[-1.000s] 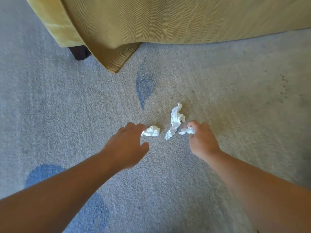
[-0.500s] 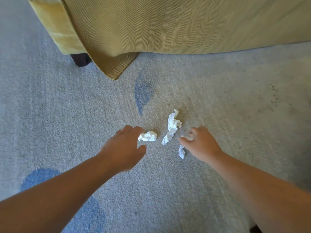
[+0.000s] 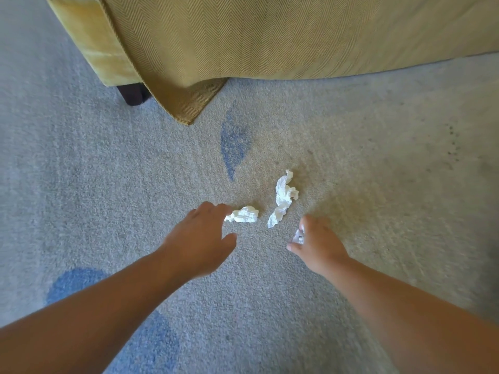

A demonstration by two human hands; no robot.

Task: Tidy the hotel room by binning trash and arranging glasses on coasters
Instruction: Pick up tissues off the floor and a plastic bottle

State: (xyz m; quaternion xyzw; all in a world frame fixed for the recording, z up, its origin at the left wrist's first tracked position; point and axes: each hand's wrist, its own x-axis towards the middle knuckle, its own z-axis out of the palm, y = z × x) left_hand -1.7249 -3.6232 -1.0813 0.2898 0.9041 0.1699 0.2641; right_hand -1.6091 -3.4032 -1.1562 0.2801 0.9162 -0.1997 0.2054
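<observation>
Three pieces of white tissue are here, on or just above the grey carpet (image 3: 378, 184) in front of a yellow armchair (image 3: 270, 36). The crumpled tissue (image 3: 244, 214) lies on the carpet at the fingertips of the left hand (image 3: 201, 238). The long tissue (image 3: 283, 198), twisted and bigger, lies just beside it to the right and touches neither hand. The small tissue (image 3: 298, 236) is inside the right hand (image 3: 320, 245).

The left hand's fingers are stretched forward and a little apart, with the thumb held away from them. They cover the near end of the crumpled tissue, but I judge that nothing is clamped yet. The right hand's fingers are curled around the small tissue, and only a white edge of it shows.

Such paper should be very light and soft, neither slippery nor breakable. It will squash under any pressure, so a gentle pinch is probably enough. I would take the crumpled tissue across its thick middle between thumb and fingers. The long tissue is better taken at its wide upper part, because the thin lower end could tear or dangle.

The count: three tissues — one held, two on the floor — two hands, one armchair with one dark leg (image 3: 133, 94) showing.
</observation>
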